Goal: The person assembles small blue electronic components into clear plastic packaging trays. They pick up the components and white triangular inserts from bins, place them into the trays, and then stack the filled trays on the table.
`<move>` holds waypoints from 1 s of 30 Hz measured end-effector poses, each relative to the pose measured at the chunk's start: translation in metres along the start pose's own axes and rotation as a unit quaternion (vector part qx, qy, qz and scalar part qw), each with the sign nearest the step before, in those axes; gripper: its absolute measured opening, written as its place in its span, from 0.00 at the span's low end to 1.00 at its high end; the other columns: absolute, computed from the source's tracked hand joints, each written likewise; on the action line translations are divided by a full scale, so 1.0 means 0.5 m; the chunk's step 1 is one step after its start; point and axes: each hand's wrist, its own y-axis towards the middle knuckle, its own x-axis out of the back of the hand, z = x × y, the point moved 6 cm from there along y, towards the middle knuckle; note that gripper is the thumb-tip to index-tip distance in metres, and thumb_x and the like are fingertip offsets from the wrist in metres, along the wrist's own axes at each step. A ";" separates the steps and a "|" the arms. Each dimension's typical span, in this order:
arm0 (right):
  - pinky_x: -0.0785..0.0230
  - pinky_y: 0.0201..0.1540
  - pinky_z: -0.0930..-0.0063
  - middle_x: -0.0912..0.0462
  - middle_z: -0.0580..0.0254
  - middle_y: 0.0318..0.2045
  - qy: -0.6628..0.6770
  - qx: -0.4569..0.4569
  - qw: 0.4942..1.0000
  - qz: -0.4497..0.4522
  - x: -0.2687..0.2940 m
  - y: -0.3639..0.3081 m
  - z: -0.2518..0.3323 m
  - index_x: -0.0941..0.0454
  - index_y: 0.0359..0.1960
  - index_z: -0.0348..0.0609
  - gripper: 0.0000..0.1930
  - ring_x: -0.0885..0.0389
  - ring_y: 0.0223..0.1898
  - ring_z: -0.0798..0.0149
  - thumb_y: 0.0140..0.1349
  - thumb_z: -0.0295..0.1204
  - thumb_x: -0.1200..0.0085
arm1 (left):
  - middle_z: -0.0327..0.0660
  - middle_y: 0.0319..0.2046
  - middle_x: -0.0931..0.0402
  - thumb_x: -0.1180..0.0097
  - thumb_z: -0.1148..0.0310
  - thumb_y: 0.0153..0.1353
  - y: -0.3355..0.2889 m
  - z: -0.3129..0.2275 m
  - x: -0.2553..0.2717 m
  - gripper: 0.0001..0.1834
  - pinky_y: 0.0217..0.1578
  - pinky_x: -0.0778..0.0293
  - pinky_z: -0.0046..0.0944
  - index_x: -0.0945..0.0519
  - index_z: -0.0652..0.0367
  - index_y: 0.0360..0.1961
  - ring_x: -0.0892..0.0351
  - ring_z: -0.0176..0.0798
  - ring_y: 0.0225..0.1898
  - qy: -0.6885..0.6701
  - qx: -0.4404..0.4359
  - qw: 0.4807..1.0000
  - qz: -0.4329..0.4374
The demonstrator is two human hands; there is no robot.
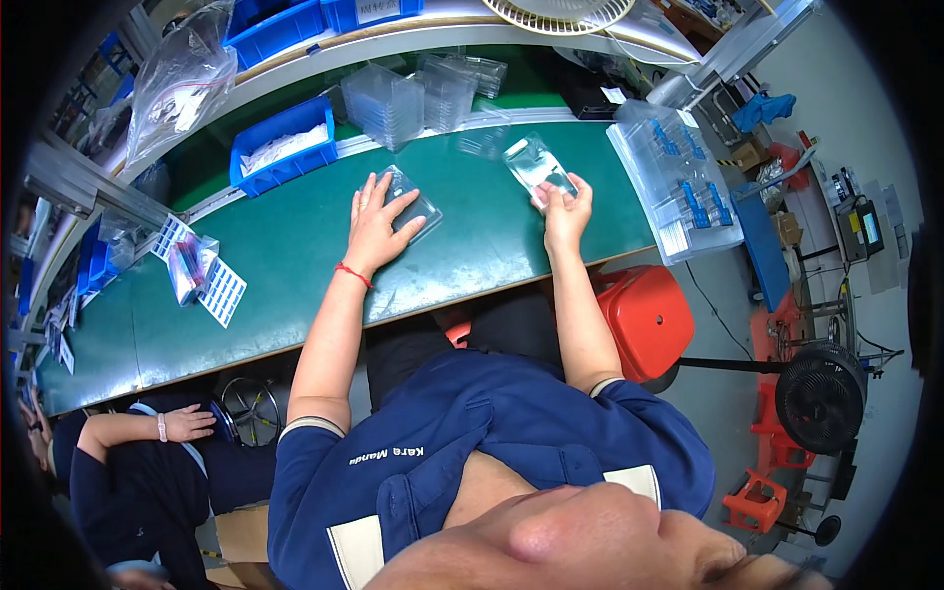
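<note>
Head view: a person's two bare hands work above a green, smooth-topped table (472,270) that curves across the middle of the frame. Near the centre, the left hand (377,224), with a red string bracelet (354,274) at its wrist, lies palm down with its fingers spread over the left side of a clear, shallow rectangular plastic tray (425,214) on the table; I cannot tell how firmly it presses. Right of centre, the right hand (564,211) pinches the lower end of a clear, glossy rectangular plastic shell (532,160) between thumb and fingers, with the shell's far end pointing to the upper left.

Between and above the hands, a loose clear plastic piece (482,144) lies near the table's back edge. At upper centre stand nested stacks of clear plastic boxes (383,106), and to their left is an open blue plastic bin (251,180) holding white pieces, too small to make out. On the left of the table lies a white sheet with blue rectangles (224,293), a shiny multicoloured pouch (185,270) beside it. At the right end sit clear plastic panels with blue clips (664,187); below them is a red plastic stool (649,320). At lower left, a co-worker's hand (189,423) rests on dark clothing.
</note>
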 end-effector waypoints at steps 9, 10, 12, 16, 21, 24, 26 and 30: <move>0.19 0.41 0.61 0.22 0.46 0.40 0.200 -0.230 0.943 0.135 -0.075 -0.138 -0.035 0.36 0.48 0.36 0.14 0.17 0.39 0.52 0.63 0.19 0.49 | 0.48 0.53 0.27 0.34 0.74 0.53 0.011 -0.087 0.003 0.33 0.46 0.25 0.37 0.30 0.58 0.61 0.25 0.41 0.50 -0.377 0.071 0.912 -0.145; 0.19 0.41 0.62 0.22 0.47 0.40 0.196 -0.238 0.939 0.155 -0.093 -0.155 -0.029 0.35 0.47 0.36 0.12 0.17 0.39 0.52 0.64 0.20 0.50 | 0.48 0.52 0.28 0.37 0.77 0.57 0.015 -0.090 -0.028 0.34 0.42 0.24 0.31 0.35 0.58 0.65 0.26 0.34 0.49 -0.447 0.098 0.880 -0.124; 0.21 0.39 0.67 0.21 0.48 0.41 0.119 -0.219 0.943 0.221 -0.113 -0.179 -0.034 0.32 0.48 0.35 0.12 0.17 0.39 0.57 0.64 0.22 0.48 | 0.48 0.48 0.24 0.41 0.77 0.58 0.019 -0.072 -0.071 0.27 0.40 0.23 0.33 0.30 0.58 0.61 0.23 0.37 0.45 -0.498 0.153 0.848 -0.097; 0.24 0.36 0.73 0.21 0.51 0.43 -0.138 -0.107 0.951 0.255 -0.114 -0.148 0.002 0.28 0.50 0.36 0.19 0.19 0.36 0.64 0.60 0.31 0.39 | 0.51 0.45 0.22 0.44 0.79 0.56 0.047 -0.053 -0.045 0.18 0.43 0.23 0.40 0.21 0.62 0.50 0.20 0.48 0.44 -0.315 0.156 0.932 -0.091; 0.30 0.53 0.65 0.28 0.47 0.55 -0.455 0.315 0.804 0.217 -0.176 0.009 0.071 0.29 0.56 0.43 0.27 0.27 0.53 0.49 0.52 0.25 0.38 | 0.55 0.45 0.25 0.44 0.79 0.53 0.086 -0.093 -0.041 0.18 0.52 0.29 0.47 0.20 0.62 0.47 0.25 0.58 0.47 -0.193 0.071 0.978 -0.044; 0.51 0.67 0.46 0.42 0.44 0.67 -0.588 0.285 0.684 0.324 -0.228 0.077 0.040 0.32 0.60 0.53 0.32 0.44 0.68 0.43 0.51 0.17 0.46 | 0.54 0.51 0.29 0.37 0.71 0.51 0.081 -0.110 -0.028 0.21 0.53 0.32 0.49 0.21 0.59 0.49 0.31 0.58 0.52 -0.085 0.005 0.987 -0.138; 0.57 0.68 0.40 0.42 0.45 0.68 -0.601 0.269 0.638 0.399 -0.243 0.113 0.002 0.32 0.61 0.55 0.32 0.47 0.70 0.44 0.51 0.18 0.47 | 0.52 0.52 0.30 0.34 0.64 0.51 0.068 -0.104 -0.042 0.23 0.55 0.35 0.50 0.21 0.56 0.50 0.34 0.55 0.55 -0.035 0.016 0.993 -0.112; 0.43 0.62 0.50 0.30 0.49 0.61 -0.505 0.367 0.644 0.442 -0.239 0.108 0.010 0.26 0.54 0.49 0.22 0.35 0.65 0.48 0.55 0.25 0.42 | 0.51 0.57 0.32 0.34 0.53 0.50 0.065 -0.103 -0.021 0.33 0.59 0.42 0.55 0.26 0.52 0.58 0.38 0.56 0.61 -0.035 0.011 0.997 -0.073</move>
